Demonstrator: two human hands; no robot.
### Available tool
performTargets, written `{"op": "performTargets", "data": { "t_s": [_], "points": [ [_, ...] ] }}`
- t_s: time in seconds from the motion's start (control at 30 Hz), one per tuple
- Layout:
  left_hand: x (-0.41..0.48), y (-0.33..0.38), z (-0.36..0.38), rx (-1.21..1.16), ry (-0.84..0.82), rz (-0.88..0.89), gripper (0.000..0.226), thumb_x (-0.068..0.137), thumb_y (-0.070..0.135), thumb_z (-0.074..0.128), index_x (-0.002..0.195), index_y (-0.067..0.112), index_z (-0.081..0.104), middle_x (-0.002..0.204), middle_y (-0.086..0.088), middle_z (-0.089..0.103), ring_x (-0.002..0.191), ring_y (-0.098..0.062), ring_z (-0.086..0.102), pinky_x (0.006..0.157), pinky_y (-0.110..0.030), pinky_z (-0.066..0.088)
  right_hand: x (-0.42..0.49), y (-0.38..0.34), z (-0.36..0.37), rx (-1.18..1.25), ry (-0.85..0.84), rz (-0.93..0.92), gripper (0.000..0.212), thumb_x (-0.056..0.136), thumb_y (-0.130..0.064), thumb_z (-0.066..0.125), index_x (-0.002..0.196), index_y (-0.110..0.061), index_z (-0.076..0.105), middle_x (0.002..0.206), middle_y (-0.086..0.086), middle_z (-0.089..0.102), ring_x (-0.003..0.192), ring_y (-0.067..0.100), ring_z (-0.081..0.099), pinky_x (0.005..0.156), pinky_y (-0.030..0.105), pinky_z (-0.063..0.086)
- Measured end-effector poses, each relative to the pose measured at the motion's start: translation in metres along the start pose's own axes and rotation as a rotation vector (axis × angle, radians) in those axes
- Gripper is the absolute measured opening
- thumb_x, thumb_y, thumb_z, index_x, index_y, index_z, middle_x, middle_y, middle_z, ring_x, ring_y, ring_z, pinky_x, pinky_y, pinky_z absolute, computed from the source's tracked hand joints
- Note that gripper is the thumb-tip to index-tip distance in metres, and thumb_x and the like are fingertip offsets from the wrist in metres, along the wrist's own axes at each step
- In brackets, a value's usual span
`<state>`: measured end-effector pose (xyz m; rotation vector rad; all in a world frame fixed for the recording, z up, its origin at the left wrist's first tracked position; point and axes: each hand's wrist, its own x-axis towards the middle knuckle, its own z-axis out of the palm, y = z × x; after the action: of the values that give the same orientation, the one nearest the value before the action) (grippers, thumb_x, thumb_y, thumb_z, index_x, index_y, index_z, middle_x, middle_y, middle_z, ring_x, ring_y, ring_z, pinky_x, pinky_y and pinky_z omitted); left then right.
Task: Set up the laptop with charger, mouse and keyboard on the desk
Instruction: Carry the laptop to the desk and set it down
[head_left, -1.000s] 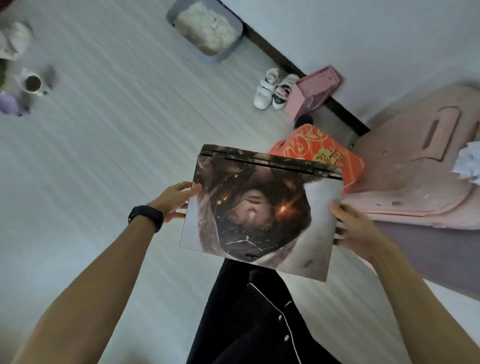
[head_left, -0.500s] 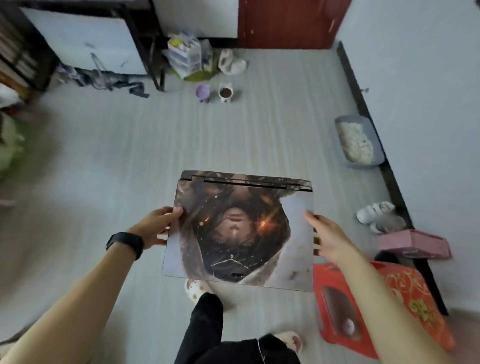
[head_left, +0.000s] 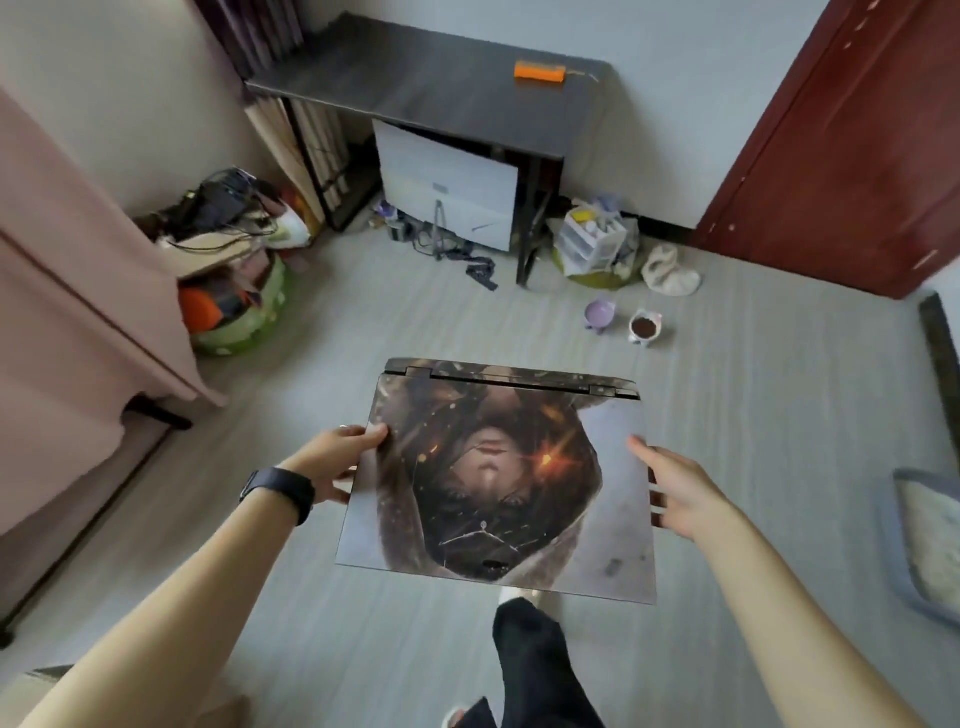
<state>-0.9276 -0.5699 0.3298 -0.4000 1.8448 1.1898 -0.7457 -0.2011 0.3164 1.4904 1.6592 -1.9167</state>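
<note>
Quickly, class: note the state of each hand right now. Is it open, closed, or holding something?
Left hand: holds the closed laptop by its left edge, thumb on the lid.
Right hand: holds the laptop's right edge.

No writing can be read. The laptop (head_left: 493, 483) at the centre of the frame has a small dark mark (head_left: 493, 564) near its lower edge, too blurred to read. So is the grey mark (head_left: 440, 187) on the cabinet (head_left: 467, 213) at upper centre.
</note>
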Motion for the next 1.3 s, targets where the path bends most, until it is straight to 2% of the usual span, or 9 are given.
{"op": "performTargets", "data": {
  "t_s": [0.1, 0.27, 0.43, 0.57, 0.67, 0.83, 0.97, 1.1, 1.3],
  "points": [
    [0.023, 0.046, -0.027, -0.031, 0.063, 0.011, 0.055, 0.086, 0.051, 0.066, 0.13, 0.023, 0.053, 0.129, -0.007, 0.053, 0.115, -0.033, 0.055, 0.095, -0.057, 0.048, 0.049, -0.061, 0.033, -0.029, -0.023, -0.021, 0.045, 0.084, -0.054, 0.073, 0.116, -0.022, 0.068, 0.113, 0.007, 0.071, 0.11, 0.034, 0.063, 0.083, 0.042, 0.052],
    [0.078, 0.152, -0.073, -0.077, 0.144, 0.043, 0.039, 0.091, 0.044, 0.062, 0.123, 0.023, 0.051, 0.1, 0.001, 0.054, 0.094, -0.022, 0.055, 0.086, -0.045, 0.048, 0.137, -0.191, 0.098, -0.076, -0.101, -0.086, 0.046, 0.084, -0.053, 0.073, 0.119, -0.023, 0.068, 0.112, 0.007, 0.072, 0.107, 0.034, 0.064, 0.082, 0.041, 0.053],
    [0.129, 0.258, -0.125, -0.114, 0.222, 0.075, 0.055, 0.089, 0.049, 0.064, 0.134, 0.022, 0.05, 0.116, -0.003, 0.056, 0.1, -0.024, 0.056, 0.085, -0.046, 0.05, 0.208, -0.321, 0.16, -0.096, -0.149, -0.122, 0.052, 0.084, -0.055, 0.073, 0.123, -0.022, 0.067, 0.117, 0.005, 0.071, 0.109, 0.031, 0.064, 0.085, 0.042, 0.054],
    [0.173, 0.327, -0.162, -0.146, 0.232, 0.079, 0.047, 0.091, 0.045, 0.061, 0.131, 0.023, 0.05, 0.104, 0.0, 0.056, 0.09, -0.02, 0.055, 0.081, -0.044, 0.047, 0.246, -0.411, 0.207, -0.118, -0.172, -0.16, 0.046, 0.086, -0.05, 0.072, 0.122, -0.022, 0.068, 0.115, 0.002, 0.072, 0.107, 0.028, 0.065, 0.071, 0.035, 0.053],
    [0.226, 0.375, -0.198, -0.126, 0.231, 0.084, 0.056, 0.089, 0.048, 0.063, 0.136, 0.023, 0.048, 0.119, -0.007, 0.053, 0.103, -0.027, 0.055, 0.081, -0.045, 0.049, 0.284, -0.47, 0.246, -0.126, -0.159, -0.184, 0.044, 0.087, -0.049, 0.072, 0.119, -0.019, 0.068, 0.109, 0.002, 0.072, 0.101, 0.025, 0.065, 0.069, 0.035, 0.05],
    [0.326, 0.467, -0.269, -0.09, 0.206, 0.092, 0.054, 0.084, 0.054, 0.067, 0.126, 0.023, 0.056, 0.131, -0.013, 0.052, 0.119, -0.036, 0.053, 0.098, -0.052, 0.047, 0.345, -0.549, 0.313, -0.094, -0.1, -0.18, 0.046, 0.089, -0.049, 0.07, 0.123, -0.019, 0.065, 0.114, 0.005, 0.07, 0.105, 0.029, 0.063, 0.081, 0.04, 0.051],
    [0.393, 0.548, -0.317, -0.049, 0.168, 0.118, 0.053, 0.084, 0.054, 0.067, 0.126, 0.024, 0.058, 0.133, -0.008, 0.052, 0.117, -0.033, 0.054, 0.094, -0.049, 0.05, 0.388, -0.61, 0.355, -0.069, -0.062, -0.154, 0.043, 0.09, -0.048, 0.069, 0.122, -0.019, 0.066, 0.116, 0.005, 0.071, 0.107, 0.029, 0.064, 0.082, 0.039, 0.052],
    [0.447, 0.62, -0.345, 0.01, 0.132, 0.087, 0.049, 0.087, 0.051, 0.065, 0.125, 0.022, 0.056, 0.125, -0.006, 0.051, 0.112, -0.03, 0.053, 0.088, -0.047, 0.051, 0.421, -0.667, 0.386, -0.043, -0.011, -0.137, 0.031, 0.093, -0.042, 0.067, 0.112, -0.017, 0.069, 0.104, 0.004, 0.072, 0.093, 0.025, 0.065, 0.069, 0.034, 0.049],
    [0.544, 0.712, -0.375, 0.007, 0.093, 0.051, 0.054, 0.084, 0.052, 0.068, 0.126, 0.022, 0.054, 0.128, -0.006, 0.051, 0.117, -0.035, 0.053, 0.099, -0.055, 0.047, 0.492, -0.755, 0.423, -0.008, 0.034, -0.121, 0.025, 0.095, -0.034, 0.066, 0.104, -0.011, 0.07, 0.093, 0.006, 0.073, 0.079, 0.024, 0.065, 0.062, 0.031, 0.045]
  ]
}}
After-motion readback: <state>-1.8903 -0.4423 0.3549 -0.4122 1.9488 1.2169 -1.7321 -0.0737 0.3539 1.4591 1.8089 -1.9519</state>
